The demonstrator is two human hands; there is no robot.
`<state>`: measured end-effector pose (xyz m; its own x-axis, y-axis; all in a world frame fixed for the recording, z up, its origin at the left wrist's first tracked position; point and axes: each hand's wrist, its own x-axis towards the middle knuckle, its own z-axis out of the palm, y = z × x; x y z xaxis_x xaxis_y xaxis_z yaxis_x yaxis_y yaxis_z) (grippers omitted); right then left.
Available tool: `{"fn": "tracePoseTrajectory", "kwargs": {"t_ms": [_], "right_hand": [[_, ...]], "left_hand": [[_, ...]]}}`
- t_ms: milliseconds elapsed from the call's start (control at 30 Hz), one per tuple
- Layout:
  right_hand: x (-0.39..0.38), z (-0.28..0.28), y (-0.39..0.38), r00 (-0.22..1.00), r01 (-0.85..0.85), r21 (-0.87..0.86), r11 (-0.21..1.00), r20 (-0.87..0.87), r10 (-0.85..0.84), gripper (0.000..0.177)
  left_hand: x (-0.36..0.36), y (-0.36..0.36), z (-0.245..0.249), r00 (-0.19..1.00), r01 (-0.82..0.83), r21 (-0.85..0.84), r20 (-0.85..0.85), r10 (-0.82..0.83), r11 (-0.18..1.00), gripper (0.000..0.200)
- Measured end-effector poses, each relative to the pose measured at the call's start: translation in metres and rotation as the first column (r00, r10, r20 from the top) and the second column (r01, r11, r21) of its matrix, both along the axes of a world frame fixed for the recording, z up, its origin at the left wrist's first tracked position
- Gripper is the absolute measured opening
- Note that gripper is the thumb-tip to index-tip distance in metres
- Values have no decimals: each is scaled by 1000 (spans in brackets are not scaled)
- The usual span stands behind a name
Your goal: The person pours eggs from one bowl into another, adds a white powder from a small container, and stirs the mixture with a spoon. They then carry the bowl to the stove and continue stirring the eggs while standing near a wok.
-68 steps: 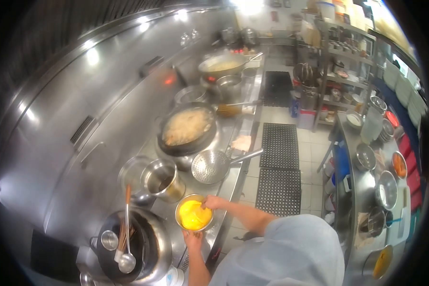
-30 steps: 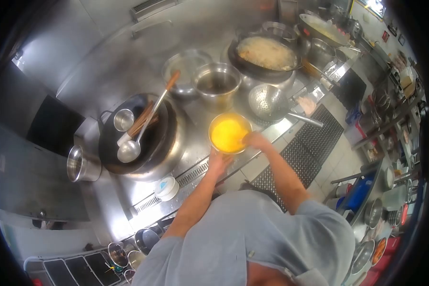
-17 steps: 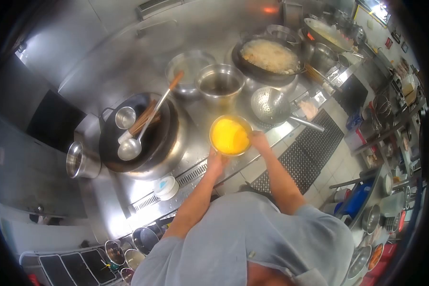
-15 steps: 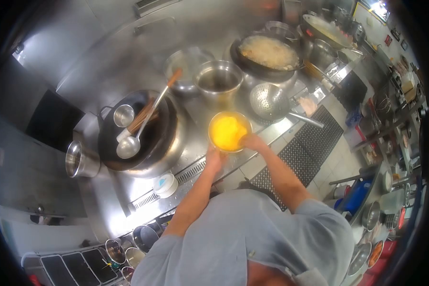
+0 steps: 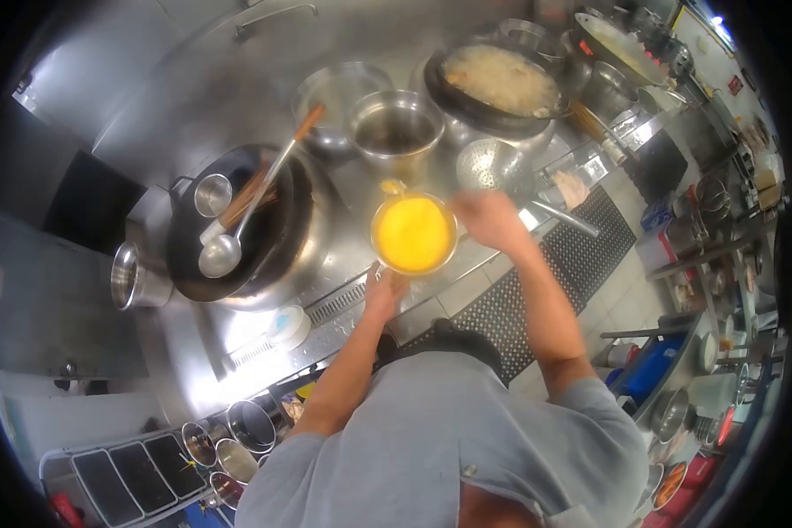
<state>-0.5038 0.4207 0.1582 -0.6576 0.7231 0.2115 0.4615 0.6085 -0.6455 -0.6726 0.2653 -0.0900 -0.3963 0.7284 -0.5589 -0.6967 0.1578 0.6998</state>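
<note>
My left hand (image 5: 384, 295) grips a round metal bowl (image 5: 453, 251) from below at its near left side, holding it over the front edge of the steel counter. A bright yellow liquid (image 5: 414, 233) like beaten egg fills much of it. Close beside the bowl's right rim is my right hand (image 5: 493, 220), fingers curled in; what they hold I cannot make out. A small yellow-coated piece (image 5: 394, 187) shows at the bowl's far rim. Behind the bowl stands a deep steel pot (image 5: 398, 123) with dark liquid, and to its right lies a perforated strainer (image 5: 488, 167).
On the left a large wok (image 5: 180, 264) holds a long-handled ladle (image 5: 220, 256), a brush and a small steel cup. A wok of bubbling, pale food (image 5: 502, 79) sits at the back. A white container (image 5: 289, 326) stands near the counter's front; a black mat (image 5: 581, 255) covers floor at right.
My right hand has moved from the bowl's near right rim up and away to the right. The yellow surface has gone from uneven to smooth, and a yellow-coated piece shows at the far rim.
</note>
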Motion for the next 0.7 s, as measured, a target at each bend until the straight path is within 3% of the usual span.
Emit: {"fn": "tracePoseTrajectory", "kwargs": {"t_ms": [33, 100, 167, 200, 300, 367, 467, 567, 667, 700], "right_hand": [[4, 19, 0, 1000, 13, -14, 1000, -22, -14, 22], [11, 39, 1, 996, 42, -46, 998, -71, -45, 22], [13, 11, 17, 997, 41, 19, 999, -70, -39, 23], [15, -11, 26, 997, 40, 54, 998, -69, -36, 23], [10, -123, 51, 992, 83, -89, 993, 105, -73, 24], [4, -218, 48, 957, 48, 51, 998, 282, -60, 25], [2, -164, 14, 946, 95, -42, 995, 315, -77, 23], [6, -107, -6, 971, 183, 40, 982, 150, -187, 23], [4, -158, -14, 971, 140, 156, 978, 172, -167, 22], [0, -186, -13, 952, 153, -23, 988, 271, -141, 22]], "left_hand": [[9, 1, 15, 995, -3, 6, 99, 3, 1000, 59], [26, 4, 26, 996, 0, -1, 92, 0, 1000, 57], [32, 7, 17, 997, 8, 37, 79, -11, 999, 53], [35, 9, 18, 998, -27, 34, 64, 25, 999, 51], [40, 15, 24, 994, -111, 25, 26, 111, 993, 48], [36, 20, 25, 993, -121, 22, 10, 120, 992, 47], [25, 12, 11, 997, -80, 4, 11, 80, 997, 50], [23, 1, 25, 998, -61, -55, 24, 62, 997, 45], [14, -5, -24, 995, -1, -121, -102, -12, 993, 25], [13, -14, -20, 977, 142, -94, -149, -155, 985, 21]]}}
